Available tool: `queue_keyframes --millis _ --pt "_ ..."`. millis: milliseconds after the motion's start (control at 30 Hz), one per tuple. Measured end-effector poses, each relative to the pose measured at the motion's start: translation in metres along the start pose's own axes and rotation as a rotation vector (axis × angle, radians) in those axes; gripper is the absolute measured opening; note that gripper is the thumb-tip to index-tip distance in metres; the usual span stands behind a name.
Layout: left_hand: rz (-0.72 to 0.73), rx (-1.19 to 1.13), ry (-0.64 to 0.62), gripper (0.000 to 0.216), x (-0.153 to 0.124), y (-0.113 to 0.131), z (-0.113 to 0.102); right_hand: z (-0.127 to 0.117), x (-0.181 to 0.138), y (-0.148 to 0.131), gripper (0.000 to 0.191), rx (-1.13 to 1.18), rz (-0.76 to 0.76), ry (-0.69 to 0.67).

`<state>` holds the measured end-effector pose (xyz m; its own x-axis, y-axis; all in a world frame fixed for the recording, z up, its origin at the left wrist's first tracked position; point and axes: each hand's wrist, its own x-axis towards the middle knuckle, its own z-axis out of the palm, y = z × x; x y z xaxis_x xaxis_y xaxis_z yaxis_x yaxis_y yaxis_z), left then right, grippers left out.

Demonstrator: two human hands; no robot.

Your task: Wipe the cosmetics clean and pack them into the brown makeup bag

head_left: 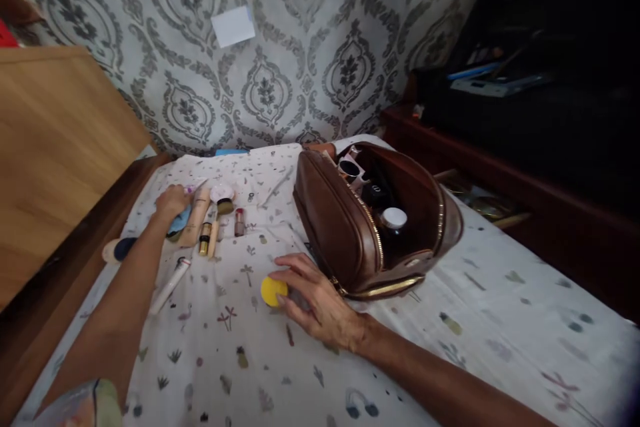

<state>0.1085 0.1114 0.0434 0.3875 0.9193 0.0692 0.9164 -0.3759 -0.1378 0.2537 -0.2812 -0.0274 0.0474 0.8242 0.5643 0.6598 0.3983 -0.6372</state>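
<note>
My right hand (320, 303) has thumb and fingers around a small yellow round container (273, 291), just above or on the patterned sheet; which of the two I cannot tell. My left hand (173, 201) reaches to the far left, fingers curled beside a light blue item (179, 221) and a slim purple-and-white piece (192, 189). What its fingers grip is hidden. Close by lie a beige tube (195, 219), a gold-and-black bottle (205, 239), a jar with a dark gold lid (225, 205) and a lipstick-like tube (239, 222).
A brown zip bag (335, 223) stands unzipped, holding cosmetics, including a white-capped jar (394, 218). A white tube (171, 285) and a dark-and-beige round item (120, 249) lie at left. Wooden board (60, 147) borders the left, dark furniture (560, 200) the right.
</note>
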Motion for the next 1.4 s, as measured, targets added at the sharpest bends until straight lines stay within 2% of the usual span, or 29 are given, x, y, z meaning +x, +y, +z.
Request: queue_keyframes --millis 200,367,533,667,767,833,967,1033,1133,1267,1333,1400 --pt "0.011 0.004 0.11 0.045 -0.045 -0.008 -0.014 0.003 0.0 0.003 0.028 -0.037 -0.05 0.011" --pt "0.087 -0.028 0.246 0.044 -0.109 -0.005 -0.023 0.004 0.001 0.002 0.029 -0.061 -0.059 0.019" --pt "0.231 -0.08 0.471 0.034 -0.184 0.003 -0.02 0.006 0.002 0.001 0.03 -0.085 -0.082 0.032" --pt "0.425 -0.129 0.684 0.028 -0.235 0.016 -0.013 0.006 0.002 -0.001 0.029 -0.137 -0.143 0.061" --pt "0.557 -0.168 0.763 0.028 -0.269 0.029 -0.009 0.006 0.002 -0.005 0.029 -0.205 -0.214 0.057" --pt "0.611 -0.183 0.725 0.032 -0.292 0.038 -0.005 0.007 0.002 -0.009 0.028 -0.246 -0.257 0.053" --pt "0.716 -0.308 0.523 0.036 -0.329 0.046 0.002 0.008 0.0 -0.018 0.027 -0.312 -0.342 0.02" --pt "0.702 -0.433 0.418 0.034 -0.337 0.045 0.0 0.008 -0.001 -0.023 0.026 -0.34 -0.378 0.008" --pt "0.57 -0.652 0.306 0.032 -0.334 0.038 -0.012 0.011 -0.005 -0.031 0.024 -0.379 -0.392 -0.019" --pt "0.421 -0.835 0.346 0.025 -0.32 0.039 -0.029 0.022 -0.012 -0.042 0.026 -0.465 -0.393 -0.142" --pt "0.455 -0.906 0.343 0.021 -0.315 0.046 -0.026 0.029 -0.014 -0.045 0.025 -0.52 -0.382 -0.189" --pt "0.554 -0.946 0.278 0.018 -0.31 0.054 -0.016 0.035 -0.015 -0.045 0.02 -0.552 -0.359 -0.218"
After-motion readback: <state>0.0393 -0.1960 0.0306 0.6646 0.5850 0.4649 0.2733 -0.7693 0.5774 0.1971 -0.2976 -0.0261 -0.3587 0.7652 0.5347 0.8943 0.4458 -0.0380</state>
